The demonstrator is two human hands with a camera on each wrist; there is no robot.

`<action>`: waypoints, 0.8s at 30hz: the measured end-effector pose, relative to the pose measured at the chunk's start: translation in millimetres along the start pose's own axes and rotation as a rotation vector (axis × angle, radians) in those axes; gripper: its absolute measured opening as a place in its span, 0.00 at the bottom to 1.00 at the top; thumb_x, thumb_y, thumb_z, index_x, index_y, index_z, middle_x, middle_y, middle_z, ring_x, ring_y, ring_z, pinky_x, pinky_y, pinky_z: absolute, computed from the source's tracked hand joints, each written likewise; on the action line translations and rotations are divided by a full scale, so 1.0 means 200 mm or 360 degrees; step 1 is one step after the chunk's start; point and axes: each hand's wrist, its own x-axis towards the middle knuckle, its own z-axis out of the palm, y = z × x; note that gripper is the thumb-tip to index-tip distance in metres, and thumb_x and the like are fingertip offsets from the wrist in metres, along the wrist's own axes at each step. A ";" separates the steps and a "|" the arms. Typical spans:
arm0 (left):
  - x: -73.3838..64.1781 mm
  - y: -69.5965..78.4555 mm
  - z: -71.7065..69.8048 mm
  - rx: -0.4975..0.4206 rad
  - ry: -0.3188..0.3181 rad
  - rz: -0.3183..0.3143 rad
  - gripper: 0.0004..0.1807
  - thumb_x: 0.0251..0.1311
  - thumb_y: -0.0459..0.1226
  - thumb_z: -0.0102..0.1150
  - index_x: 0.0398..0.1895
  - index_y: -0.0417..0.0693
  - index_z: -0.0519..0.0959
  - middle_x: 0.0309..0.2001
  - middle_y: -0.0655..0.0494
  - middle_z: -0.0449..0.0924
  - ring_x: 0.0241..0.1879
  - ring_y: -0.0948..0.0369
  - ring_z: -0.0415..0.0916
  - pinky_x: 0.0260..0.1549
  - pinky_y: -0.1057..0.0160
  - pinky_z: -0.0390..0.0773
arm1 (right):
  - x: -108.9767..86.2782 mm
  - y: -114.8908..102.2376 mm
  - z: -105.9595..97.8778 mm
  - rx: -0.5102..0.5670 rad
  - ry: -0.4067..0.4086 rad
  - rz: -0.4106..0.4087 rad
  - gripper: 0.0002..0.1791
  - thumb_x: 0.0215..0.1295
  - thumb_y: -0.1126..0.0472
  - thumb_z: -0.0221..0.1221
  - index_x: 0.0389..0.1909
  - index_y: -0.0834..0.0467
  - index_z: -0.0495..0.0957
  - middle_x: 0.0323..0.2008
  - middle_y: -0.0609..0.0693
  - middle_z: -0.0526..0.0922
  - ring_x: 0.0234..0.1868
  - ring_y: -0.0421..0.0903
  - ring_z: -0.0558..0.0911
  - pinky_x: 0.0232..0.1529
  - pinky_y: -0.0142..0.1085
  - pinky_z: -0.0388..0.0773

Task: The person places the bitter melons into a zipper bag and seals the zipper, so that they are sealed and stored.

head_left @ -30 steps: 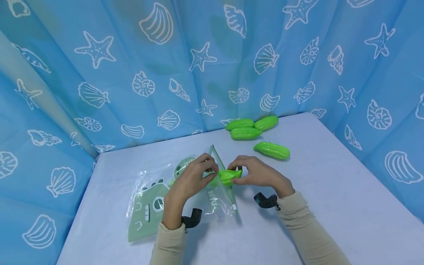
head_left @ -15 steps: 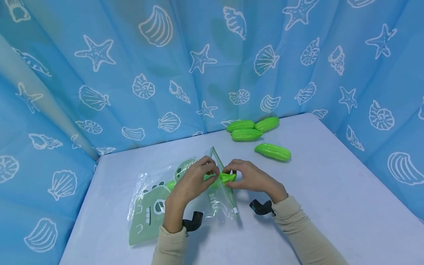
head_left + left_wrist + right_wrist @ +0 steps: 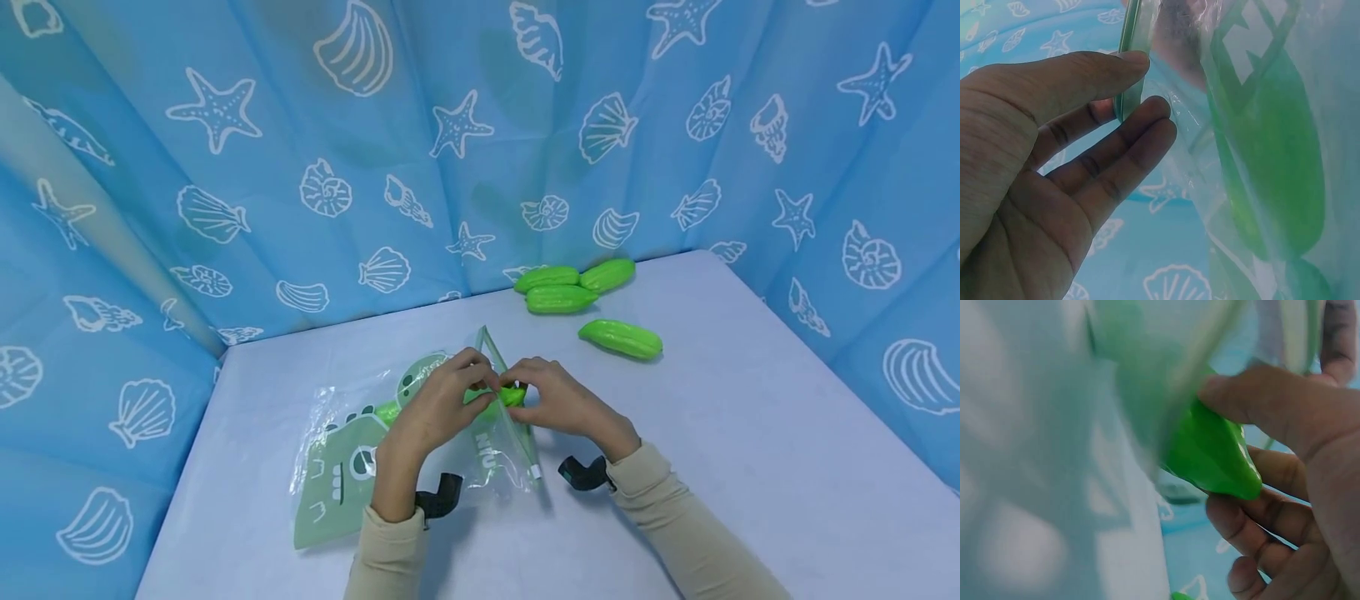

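A clear zip bag (image 3: 327, 478) with green cartoon prints lies on the table, its mouth facing right. My left hand (image 3: 442, 398) pinches the green zip edge (image 3: 1130, 59) of that mouth between thumb and forefinger. At the opening, my right hand (image 3: 558, 398) holds the exposed tip of a shiny green ridged gourd (image 3: 1213, 453) with thumb and fingers. The rest of this gourd shows through the film, inside the bag. Further left in the bag, another green piece (image 3: 387, 412) is partly covered by the print.
Three similar green gourds (image 3: 561, 299) lie together at the table's back edge. A single gourd (image 3: 621, 339) lies nearer, right of the bag. A white slider (image 3: 536, 472) sits at the zip's front end. Blue shell-patterned curtains (image 3: 465, 167) stand behind the white table (image 3: 720, 400).
My right hand has moved left toward the bag's mouth, pushing the gourd deeper, so less of it sticks out. My left hand stays at the zip edge.
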 end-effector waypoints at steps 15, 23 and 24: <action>0.01 0.00 -0.01 0.0020 0.0013 0.0043 0.07 0.60 0.26 0.68 0.39 0.42 0.84 0.45 0.54 0.76 0.43 0.58 0.80 0.44 0.61 0.83 | 0.03 -0.03 0.06 -0.0084 0.0028 0.0051 0.18 0.65 0.62 0.66 0.55 0.55 0.80 0.49 0.48 0.81 0.52 0.50 0.75 0.56 0.60 0.67; -0.01 0.00 0.00 0.0029 0.0016 0.0047 0.06 0.59 0.26 0.68 0.37 0.42 0.83 0.43 0.53 0.75 0.41 0.56 0.81 0.44 0.59 0.83 | 0.00 -0.01 -0.02 -0.0124 0.0183 -0.0005 0.19 0.64 0.59 0.68 0.55 0.57 0.80 0.49 0.50 0.81 0.45 0.49 0.77 0.46 0.48 0.75; -0.01 0.00 0.00 0.0030 0.0023 0.0055 0.06 0.59 0.26 0.68 0.37 0.41 0.83 0.42 0.53 0.75 0.41 0.56 0.81 0.43 0.59 0.83 | 0.00 -0.01 -0.04 -0.0127 0.0229 0.0004 0.19 0.64 0.58 0.68 0.55 0.57 0.80 0.49 0.51 0.81 0.45 0.50 0.77 0.46 0.49 0.76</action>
